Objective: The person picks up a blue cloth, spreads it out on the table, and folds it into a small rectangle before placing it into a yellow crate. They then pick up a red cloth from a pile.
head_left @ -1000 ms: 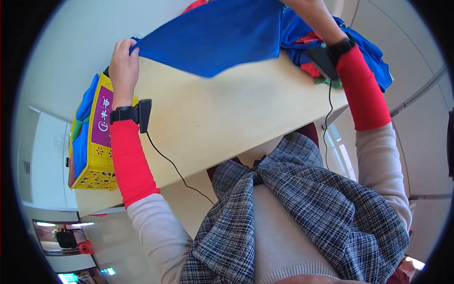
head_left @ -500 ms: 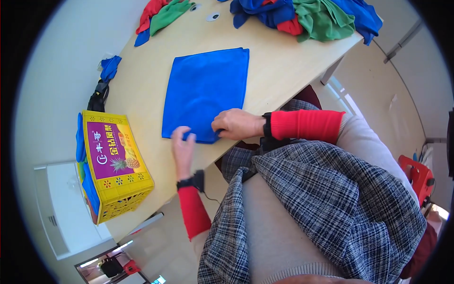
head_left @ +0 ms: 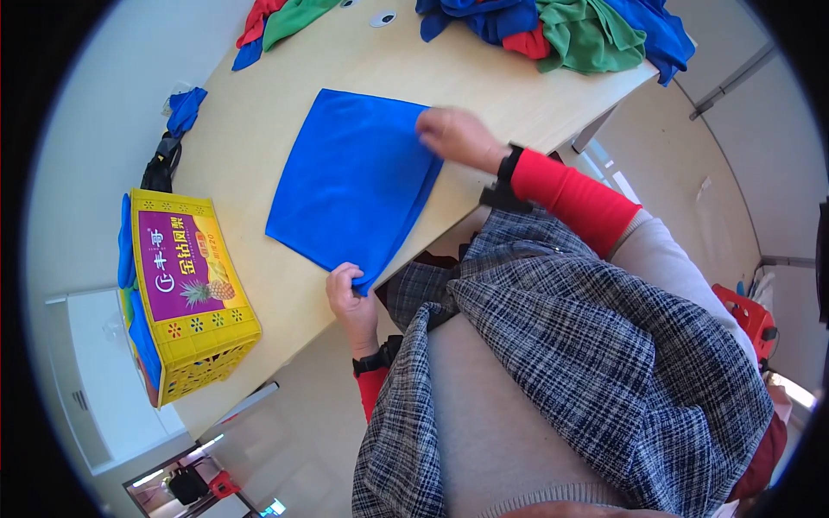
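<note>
A blue cloth (head_left: 345,173), folded into layers, lies on the pale wooden table, turned at a slant to the edge. Its near corner is pinched in my left hand (head_left: 351,306), fingers closed, right at the table's edge. At the cloth's far right corner is my right hand (head_left: 462,138), its fingers curled in on the fabric and somewhat blurred by motion. Along the right side the layers lie slightly apart. Both wrists wear black bands below red cuffs.
A yellow crate (head_left: 199,302) holding cloths stands on the table's left. Heaped blue, red and green cloths (head_left: 596,39) lie at the far right, with a smaller group (head_left: 289,22) far left. White-and-black discs (head_left: 382,18) lie between them. The table's front edge (head_left: 306,345) runs diagonally.
My right hand has gone from the cloth's near edge to its far right corner. My left hand has closed on the near corner, and the cloth has turned and shifted toward me.
</note>
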Demonstrator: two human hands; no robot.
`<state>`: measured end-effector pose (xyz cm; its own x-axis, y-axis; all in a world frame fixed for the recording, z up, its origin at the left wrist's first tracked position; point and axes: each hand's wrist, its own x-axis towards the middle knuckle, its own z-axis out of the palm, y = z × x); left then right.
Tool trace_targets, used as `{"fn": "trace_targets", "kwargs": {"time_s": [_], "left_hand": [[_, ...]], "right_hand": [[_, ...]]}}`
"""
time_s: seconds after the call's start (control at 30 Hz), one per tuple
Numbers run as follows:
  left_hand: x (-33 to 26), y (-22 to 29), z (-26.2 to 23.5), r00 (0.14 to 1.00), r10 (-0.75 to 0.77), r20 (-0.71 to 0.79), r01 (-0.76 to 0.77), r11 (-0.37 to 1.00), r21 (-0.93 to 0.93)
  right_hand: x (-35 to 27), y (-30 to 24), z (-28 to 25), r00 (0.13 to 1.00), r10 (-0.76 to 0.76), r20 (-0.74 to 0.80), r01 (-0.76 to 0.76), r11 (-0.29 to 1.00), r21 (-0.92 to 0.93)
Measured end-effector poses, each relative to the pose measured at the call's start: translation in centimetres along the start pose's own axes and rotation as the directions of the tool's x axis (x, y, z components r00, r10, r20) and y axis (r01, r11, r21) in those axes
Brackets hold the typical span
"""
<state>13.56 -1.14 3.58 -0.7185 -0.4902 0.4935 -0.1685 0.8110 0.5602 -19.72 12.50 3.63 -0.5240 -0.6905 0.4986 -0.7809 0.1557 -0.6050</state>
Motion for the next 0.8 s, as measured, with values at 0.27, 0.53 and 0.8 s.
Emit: {"fn": "trace_targets", "kwargs": {"time_s": [0.27,0.53,0.8], "left_hand": [[-0.7,0.4,-0.5,0.998,-0.061,-0.013,0.061,0.996,0.072],[-1.5,-0.8,0.2,0.998,-0.044,-0.033,0.047,0.996,0.075],[-1.8,-0.9,-0.3,0.999,-0.042,-0.013,0.043,0.991,0.128]], "right_hand": [[1.2,2.5,-1.3,0.949,0.302,0.085,-0.271,0.926,-0.262],[1.9,2.9,-1.2,0.936,0.331,0.120,-0.285,0.913,-0.291],[3.5,0.9,-4.1,0.911,0.348,0.220,-0.356,0.934,-0.002]]}}
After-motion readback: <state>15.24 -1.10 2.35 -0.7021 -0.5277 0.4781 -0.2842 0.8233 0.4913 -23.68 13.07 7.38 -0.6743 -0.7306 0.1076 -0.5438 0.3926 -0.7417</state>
